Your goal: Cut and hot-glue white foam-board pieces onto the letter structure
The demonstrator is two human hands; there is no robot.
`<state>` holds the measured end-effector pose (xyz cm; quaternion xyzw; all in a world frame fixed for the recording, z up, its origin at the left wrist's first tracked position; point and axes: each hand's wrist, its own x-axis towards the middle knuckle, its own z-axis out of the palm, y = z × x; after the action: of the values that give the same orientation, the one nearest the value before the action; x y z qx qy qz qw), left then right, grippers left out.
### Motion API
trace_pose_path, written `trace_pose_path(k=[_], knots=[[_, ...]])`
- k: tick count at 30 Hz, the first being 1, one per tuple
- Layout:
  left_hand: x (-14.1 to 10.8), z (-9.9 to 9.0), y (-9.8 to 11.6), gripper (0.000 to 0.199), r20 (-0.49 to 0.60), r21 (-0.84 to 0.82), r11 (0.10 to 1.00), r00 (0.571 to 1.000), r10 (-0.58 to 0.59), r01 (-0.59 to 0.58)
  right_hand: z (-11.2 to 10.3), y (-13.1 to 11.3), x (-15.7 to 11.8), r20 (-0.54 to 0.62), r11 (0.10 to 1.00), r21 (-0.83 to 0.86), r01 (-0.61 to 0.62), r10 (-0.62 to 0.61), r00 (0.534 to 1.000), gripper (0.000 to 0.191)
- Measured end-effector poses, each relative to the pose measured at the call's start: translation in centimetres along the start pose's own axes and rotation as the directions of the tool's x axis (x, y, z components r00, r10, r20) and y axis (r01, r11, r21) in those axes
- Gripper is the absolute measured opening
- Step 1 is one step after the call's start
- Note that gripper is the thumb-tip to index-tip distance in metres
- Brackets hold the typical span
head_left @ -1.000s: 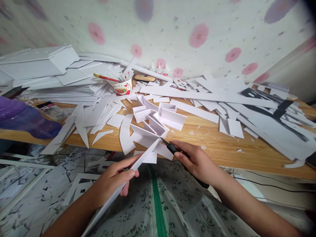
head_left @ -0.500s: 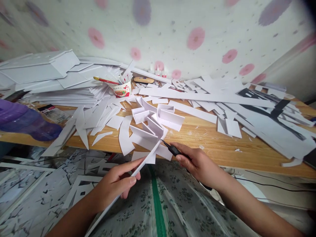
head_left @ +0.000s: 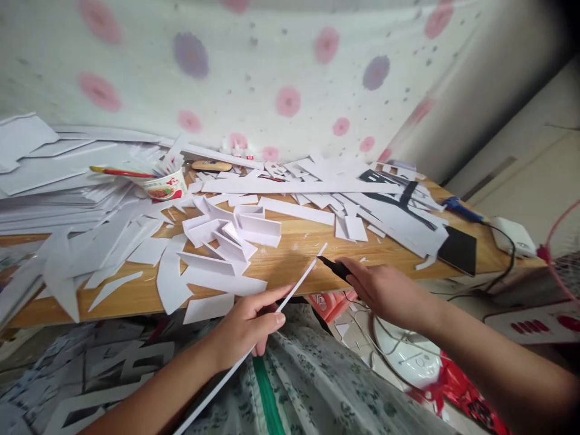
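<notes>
The person wears a pale garment (head_left: 326, 374) printed with dark sprigs (a green band (head_left: 267, 389) runs down it).

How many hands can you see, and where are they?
2. The left hand, below the middle, holds a long white strip. The right hand, farther right, holds a black tool with its tip near the strip. Some fingers are hidden.

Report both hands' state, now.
Left hand: closed, holding a long white strip between thumb and fingers.
Right hand: closed around a black tool, its tip close to the strip; contact can't be told.
</notes>
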<state>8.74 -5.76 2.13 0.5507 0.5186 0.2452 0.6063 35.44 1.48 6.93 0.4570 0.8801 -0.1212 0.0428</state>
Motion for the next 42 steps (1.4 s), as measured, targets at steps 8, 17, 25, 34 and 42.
trace_pose_path(k=[8,17,25,34,42], knots=[[0.6,0.9,-0.7,0.061,0.009,-0.011,1.000,1.000,-0.026,0.026,0.5,-0.5,0.4,0.076,0.947,-0.317,-0.049,0.077,0.994,0.021],[0.7,0.7,-1.5,0.060,0.008,-0.096,0.995,1.000,0.018,-0.017,1.0,-1.0,1.6,0.070,0.924,-0.377,-0.056,0.088,0.994,0.017],[0.7,0.8,-1.5,0.062,0.008,-0.151,0.988,1.000,0.030,-0.028,1.8,-1.2,1.7,0.097,0.930,-0.365,-0.052,0.093,0.991,0.021],[0.6,0.8,-1.3,0.062,0.011,-0.158,0.987,1.000,0.011,-0.009,3.3,-1.5,2.1,0.134,0.929,-0.367,-0.045,0.101,0.986,0.028],[0.4,0.9,-1.0,0.063,-0.013,-0.159,0.987,1.000,-0.014,0.012,2.9,-2.0,2.2,0.154,0.939,-0.342,-0.031,0.088,0.984,0.023]])
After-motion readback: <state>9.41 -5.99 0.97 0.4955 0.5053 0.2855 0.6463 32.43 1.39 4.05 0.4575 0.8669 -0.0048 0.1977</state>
